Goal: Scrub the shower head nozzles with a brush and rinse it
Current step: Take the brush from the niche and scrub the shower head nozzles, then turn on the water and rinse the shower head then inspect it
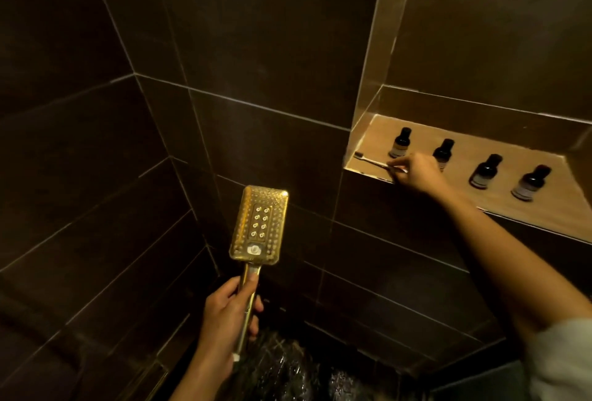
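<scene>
Lower centre, left hand [224, 314] is gripping a gold rectangular shower head [259, 224], nozzles upturned for scrubbing; mid-right, right hand [416, 173] is pinching a slim white brush [374, 161] on a tan ledge [376, 139].

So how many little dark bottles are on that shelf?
4 small dark bottles stand in a row on the tan tiled wall shelf: leftmost, second partly behind the right hand, third, rightmost. More could hide past the picture's right edge.
</scene>
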